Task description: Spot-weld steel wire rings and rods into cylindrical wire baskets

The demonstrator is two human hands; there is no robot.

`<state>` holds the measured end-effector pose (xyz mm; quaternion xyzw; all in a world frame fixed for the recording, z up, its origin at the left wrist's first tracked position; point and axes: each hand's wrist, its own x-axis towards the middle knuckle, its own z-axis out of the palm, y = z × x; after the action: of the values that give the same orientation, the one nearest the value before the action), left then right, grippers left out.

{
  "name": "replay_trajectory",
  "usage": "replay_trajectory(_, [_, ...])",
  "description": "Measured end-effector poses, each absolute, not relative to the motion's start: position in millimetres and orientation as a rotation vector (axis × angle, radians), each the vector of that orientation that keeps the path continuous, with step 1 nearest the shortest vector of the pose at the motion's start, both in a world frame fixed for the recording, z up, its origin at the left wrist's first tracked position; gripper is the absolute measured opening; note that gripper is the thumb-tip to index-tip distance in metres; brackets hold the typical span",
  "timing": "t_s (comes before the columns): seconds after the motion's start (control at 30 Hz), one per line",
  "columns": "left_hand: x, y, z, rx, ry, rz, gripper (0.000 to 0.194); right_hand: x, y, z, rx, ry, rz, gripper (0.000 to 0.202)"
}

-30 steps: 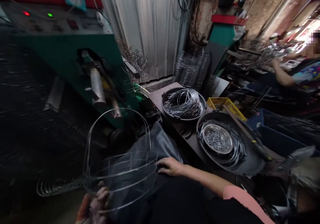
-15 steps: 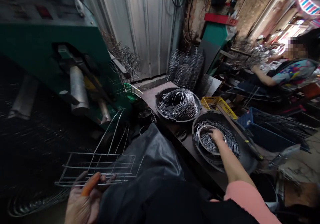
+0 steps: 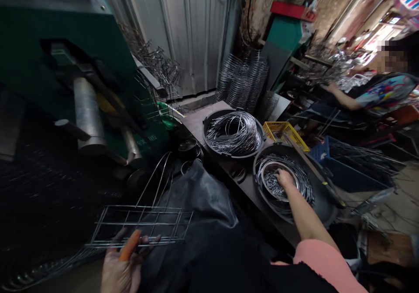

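The left hand (image 3: 122,262), its thumb wrapped in orange, is closed around the near edge of a wire frame (image 3: 157,224), held at near left above the person's dark-covered lap. To the right, the right hand (image 3: 284,180) dips bent fingers into a round metal bowl (image 3: 275,163) of small metal pieces (image 3: 272,183); whether they grip any, I cannot tell. The bowl sits inside a dark tray (image 3: 322,206), ringed by looped wire (image 3: 306,186). A farther tray (image 3: 238,155) holds coiled wire (image 3: 229,138); at far right, a blue crate (image 3: 340,175) holds dark rods (image 3: 363,155).
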<state>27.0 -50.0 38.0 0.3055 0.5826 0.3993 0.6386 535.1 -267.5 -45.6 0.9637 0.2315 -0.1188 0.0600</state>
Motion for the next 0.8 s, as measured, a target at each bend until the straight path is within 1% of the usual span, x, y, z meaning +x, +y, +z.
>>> replay_trajectory(0.17, [28,-45,48,0.617,1.315,0.833,0.043,539,-270,-33,2.945,0.643,-0.366,0.026])
replay_trajectory(0.33, [34,-34,57,0.691,1.224,0.923,0.060,534,-274,-5,3.007,0.645,-0.283,0.034])
replay_trajectory(0.4, [39,-33,59,0.713,1.144,0.983,0.065,525,-261,8,3.087,0.866,-0.267,0.035])
replay_trajectory(0.47, [44,-34,60,0.699,1.082,1.018,0.066,510,-234,21,3.207,1.199,-0.292,0.034])
replay_trajectory(0.57, [51,-36,64,0.680,1.058,1.066,0.065,470,-172,41,3.297,1.723,-0.463,0.032])
replay_trajectory(0.63, [53,-38,65,0.663,1.073,1.103,0.064,434,-125,53,3.212,2.029,-0.655,0.032])
replay_trajectory(0.7, [52,-42,65,0.641,1.080,1.141,0.062,395,-81,61,3.037,2.275,-0.839,0.031])
replay_trajectory(0.8, [44,-48,59,0.628,1.066,1.178,0.061,345,-28,62,2.783,2.498,-1.007,0.030])
